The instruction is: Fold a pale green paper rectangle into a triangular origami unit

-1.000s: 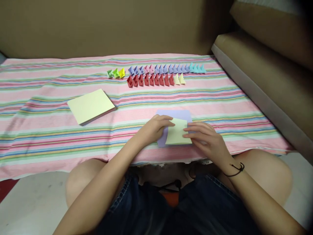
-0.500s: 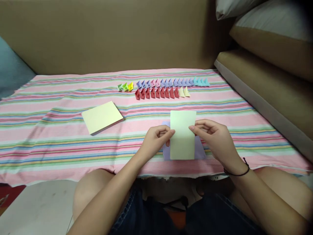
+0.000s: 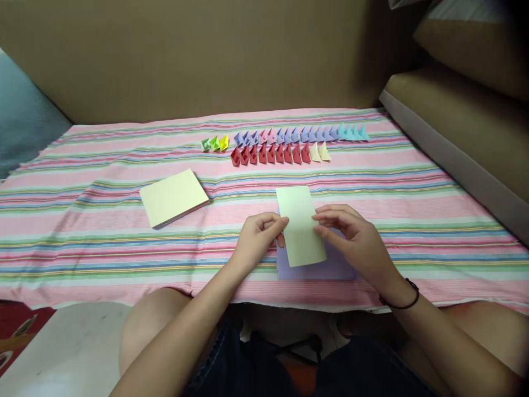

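Observation:
A pale yellow-green sheet of paper (image 3: 302, 234) is held up, tilted, above the front of the striped cloth. My left hand (image 3: 260, 237) pinches its left edge between thumb and fingers. At the right edge is my right hand (image 3: 351, 237), thumb and fingers apart, the fingertips close to the paper; whether they touch it is hard to tell. Below the pale sheet, a purple sheet of paper (image 3: 334, 264) lies on the cloth, partly covered by it.
A stack of pale yellow paper (image 3: 173, 196) lies on the striped cloth (image 3: 103, 242) to the left. Behind are rows of small folded paper boats, including red boats (image 3: 271, 154), light blue boats (image 3: 353, 133) and a yellow boat (image 3: 223, 143). Cushions (image 3: 458, 121) stand at the right.
The pale sheet has tilted, its top leaning left. My right hand's fingers have loosened from its right edge, while my left hand keeps its pinch. The camera view has shifted slightly.

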Demonstrator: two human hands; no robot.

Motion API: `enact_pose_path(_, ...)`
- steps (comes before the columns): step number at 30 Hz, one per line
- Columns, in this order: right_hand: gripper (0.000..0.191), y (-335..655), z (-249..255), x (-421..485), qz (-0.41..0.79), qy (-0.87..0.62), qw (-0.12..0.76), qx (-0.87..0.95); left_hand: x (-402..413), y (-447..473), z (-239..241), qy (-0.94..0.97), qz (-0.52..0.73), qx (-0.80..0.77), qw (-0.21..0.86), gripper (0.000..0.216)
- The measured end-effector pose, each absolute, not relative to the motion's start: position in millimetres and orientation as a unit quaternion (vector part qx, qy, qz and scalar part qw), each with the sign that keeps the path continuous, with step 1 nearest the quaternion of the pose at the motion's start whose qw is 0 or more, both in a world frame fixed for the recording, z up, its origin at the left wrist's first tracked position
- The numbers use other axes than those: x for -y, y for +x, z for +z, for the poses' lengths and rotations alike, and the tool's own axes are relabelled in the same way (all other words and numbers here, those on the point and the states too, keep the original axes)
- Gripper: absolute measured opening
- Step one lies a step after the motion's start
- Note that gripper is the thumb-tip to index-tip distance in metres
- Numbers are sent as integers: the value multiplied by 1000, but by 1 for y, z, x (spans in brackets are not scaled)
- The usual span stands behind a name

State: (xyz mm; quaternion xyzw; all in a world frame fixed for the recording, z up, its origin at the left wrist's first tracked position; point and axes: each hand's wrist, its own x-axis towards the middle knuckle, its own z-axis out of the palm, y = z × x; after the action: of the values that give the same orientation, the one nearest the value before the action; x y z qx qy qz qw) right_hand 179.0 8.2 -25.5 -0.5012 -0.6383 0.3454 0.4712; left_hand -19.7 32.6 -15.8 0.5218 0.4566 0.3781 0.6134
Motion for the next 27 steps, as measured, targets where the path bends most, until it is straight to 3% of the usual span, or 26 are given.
enact_pose_path(15, 19, 180, -31, 5, 370, -526, 475, 601, -25, -8, -22, 549, 320, -462, 619, 23)
enact_pose_path(17, 26, 179, -32, 6, 386, -530, 492, 573, -24, -9, -24, 561, 311, -457, 616, 21)
enact_pose_path(22, 68, 181, -32, 5, 495, -542, 505, 454, -25, -10, -27, 554, 343, -442, 616, 19)
enact_pose_path(27, 64, 188, -33, 4, 517, -563, 455, 457, -25, -8, -23, 551, 342, -441, 620, 20)
